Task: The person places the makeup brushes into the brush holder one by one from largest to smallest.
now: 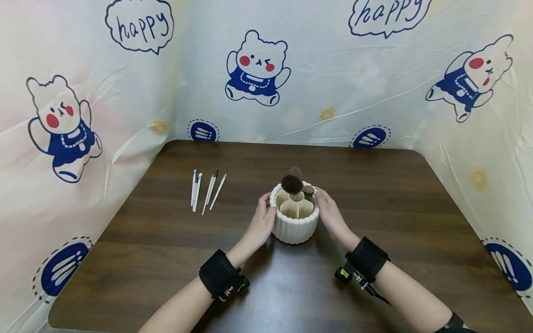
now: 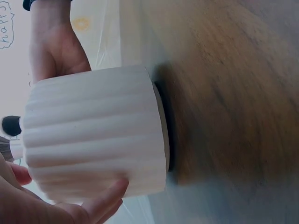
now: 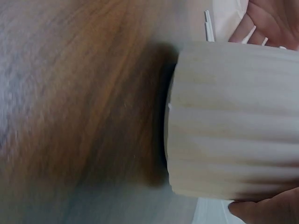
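A white fluted makeup brush holder [image 1: 294, 230] is near the middle of the table, upright, its top split into compartments. Several makeup brushes stand in its rear part, among them a big dark fluffy brush [image 1: 292, 184]. On the holder's left side my left hand [image 1: 263, 223] grips the wall, and my right hand [image 1: 332, 216] holds it from the right. Close up in the left wrist view, fingers of the left hand curve along the ribbed wall [image 2: 98, 130]. A dark shadow lies under the base in the right wrist view; whether it touches the table cannot be told.
Several slim white-handled brushes [image 1: 212, 189] lie on the brown wooden table [image 1: 166, 259], left of the holder. A pale cartoon-printed sheet [image 1: 316, 78] hangs around the back and both sides. Black bands with small cameras [image 1: 220, 274] circle both wrists.
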The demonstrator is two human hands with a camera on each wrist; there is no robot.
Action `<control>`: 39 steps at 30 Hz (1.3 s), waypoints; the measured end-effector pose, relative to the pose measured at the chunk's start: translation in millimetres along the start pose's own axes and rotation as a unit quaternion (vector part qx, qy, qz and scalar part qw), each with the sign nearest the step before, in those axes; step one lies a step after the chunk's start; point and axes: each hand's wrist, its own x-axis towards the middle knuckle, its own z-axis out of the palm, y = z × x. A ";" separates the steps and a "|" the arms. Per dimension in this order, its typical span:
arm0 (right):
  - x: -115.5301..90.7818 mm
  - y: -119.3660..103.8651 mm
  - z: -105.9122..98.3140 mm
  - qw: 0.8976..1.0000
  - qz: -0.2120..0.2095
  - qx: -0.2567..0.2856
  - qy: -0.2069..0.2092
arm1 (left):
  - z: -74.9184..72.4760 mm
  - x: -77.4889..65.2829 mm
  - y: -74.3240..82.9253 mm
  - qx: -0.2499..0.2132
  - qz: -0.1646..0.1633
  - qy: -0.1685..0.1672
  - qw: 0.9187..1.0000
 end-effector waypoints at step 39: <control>0.1 7.0 -0.1 1.000 -0.025 0.006 0.013 | -166.3 96.1 -77.8 0.292 -0.111 0.260 0.914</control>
